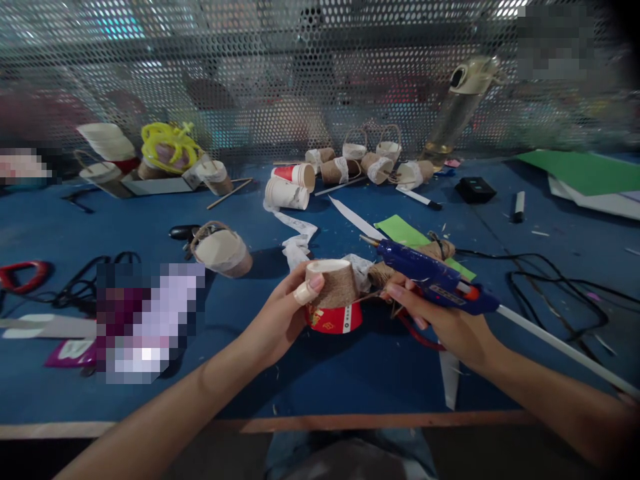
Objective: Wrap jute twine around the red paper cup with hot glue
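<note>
My left hand is closed around a paper cup, its fingers on the far side and its thumb at the rim. Brown twine wraps the upper part of the cup, while the red printed lower part stays bare. On the right, my right hand is closed with a blue glue gun lying over it, nozzle pointing left; the grip on its handle is hidden. A strand of twine runs from the cup to my right fingertips. Red-handled scissors lie beneath this hand.
A twine-handled cup stands left of my hands. Several decorated cups and plain paper cups sit farther back, before a perforated metal screen. Lace ribbon, green paper, a bottle and a black cord are also about.
</note>
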`<state>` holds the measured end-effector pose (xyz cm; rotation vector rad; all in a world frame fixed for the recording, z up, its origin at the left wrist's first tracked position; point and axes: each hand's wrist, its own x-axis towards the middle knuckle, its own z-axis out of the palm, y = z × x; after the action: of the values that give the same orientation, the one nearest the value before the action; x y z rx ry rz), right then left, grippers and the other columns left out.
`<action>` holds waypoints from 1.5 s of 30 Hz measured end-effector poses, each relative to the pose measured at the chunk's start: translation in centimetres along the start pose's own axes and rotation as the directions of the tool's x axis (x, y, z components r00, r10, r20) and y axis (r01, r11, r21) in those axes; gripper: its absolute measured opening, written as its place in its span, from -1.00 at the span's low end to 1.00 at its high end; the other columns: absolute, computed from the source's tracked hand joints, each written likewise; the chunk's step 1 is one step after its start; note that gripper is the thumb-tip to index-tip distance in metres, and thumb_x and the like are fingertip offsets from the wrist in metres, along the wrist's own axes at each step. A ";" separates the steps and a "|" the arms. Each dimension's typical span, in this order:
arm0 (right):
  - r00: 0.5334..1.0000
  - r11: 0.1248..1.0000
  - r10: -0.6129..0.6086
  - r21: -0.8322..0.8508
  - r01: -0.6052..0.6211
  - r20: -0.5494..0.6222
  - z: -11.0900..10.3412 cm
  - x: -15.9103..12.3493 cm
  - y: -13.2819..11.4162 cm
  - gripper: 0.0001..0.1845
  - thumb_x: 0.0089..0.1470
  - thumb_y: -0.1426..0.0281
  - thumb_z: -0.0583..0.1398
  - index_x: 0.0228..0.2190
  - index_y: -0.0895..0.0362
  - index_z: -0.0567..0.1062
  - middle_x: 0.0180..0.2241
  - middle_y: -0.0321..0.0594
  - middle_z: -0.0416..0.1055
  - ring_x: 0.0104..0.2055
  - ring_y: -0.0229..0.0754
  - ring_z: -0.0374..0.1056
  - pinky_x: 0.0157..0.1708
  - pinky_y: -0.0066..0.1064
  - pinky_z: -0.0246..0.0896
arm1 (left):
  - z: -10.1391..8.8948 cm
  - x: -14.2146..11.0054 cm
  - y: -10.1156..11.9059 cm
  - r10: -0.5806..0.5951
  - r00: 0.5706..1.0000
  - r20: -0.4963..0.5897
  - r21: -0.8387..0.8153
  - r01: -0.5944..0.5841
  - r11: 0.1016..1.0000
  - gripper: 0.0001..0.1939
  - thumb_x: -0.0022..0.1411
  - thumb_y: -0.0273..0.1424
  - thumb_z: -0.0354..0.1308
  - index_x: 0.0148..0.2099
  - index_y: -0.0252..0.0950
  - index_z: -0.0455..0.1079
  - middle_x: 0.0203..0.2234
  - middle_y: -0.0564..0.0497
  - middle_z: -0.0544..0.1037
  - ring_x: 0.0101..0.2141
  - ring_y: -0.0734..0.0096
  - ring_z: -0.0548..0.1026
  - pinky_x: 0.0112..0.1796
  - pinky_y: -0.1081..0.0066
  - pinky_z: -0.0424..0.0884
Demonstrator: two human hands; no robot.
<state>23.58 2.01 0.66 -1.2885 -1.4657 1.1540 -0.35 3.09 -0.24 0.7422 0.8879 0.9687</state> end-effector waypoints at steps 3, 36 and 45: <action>1.000 1.000 0.016 0.016 -0.015 -0.015 0.1 0.1 0.0 -0.75 0.13 0.18 0.36 -0.43 0.06 0.51 -0.73 -0.52 0.19 -0.67 -0.38 0.19 -0.56 -0.50 0.29 | 0.1 0.0 0.1 0.025 0.999 0.021 -0.025 -0.024 0.999 -0.58 0.14 -0.12 0.43 -0.02 -0.23 0.61 -0.14 -0.10 0.68 -0.15 0.21 0.62 -0.17 0.39 0.51; 0.998 0.977 0.059 0.204 -0.064 0.031 1.2 0.0 0.4 -0.67 0.06 0.19 0.41 -0.37 0.05 0.38 -0.65 -0.48 0.41 -0.64 -0.33 0.34 -0.57 -0.47 0.35 | 1.0 0.1 -0.2 0.011 0.998 0.065 -0.014 -0.010 1.000 -0.44 0.09 -0.01 0.43 0.03 -0.26 0.60 -0.13 -0.19 0.71 0.08 -0.13 0.56 0.15 0.06 0.39; 1.000 0.980 0.002 0.201 0.000 -0.008 1.3 0.1 -0.5 -0.71 0.00 0.25 0.45 -0.32 0.06 0.49 -0.43 -0.33 0.58 -0.55 -0.29 0.47 -0.58 -0.45 0.48 | 0.8 0.5 0.6 -0.020 0.998 -0.064 -0.154 0.010 0.988 -0.51 0.32 -0.01 0.20 0.04 -0.28 0.58 -0.01 -0.18 0.67 0.08 -0.07 0.57 0.14 0.04 0.44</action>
<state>22.24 1.97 0.86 -1.1533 -1.3062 1.2617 0.25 3.65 0.44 0.5753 0.8634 1.0405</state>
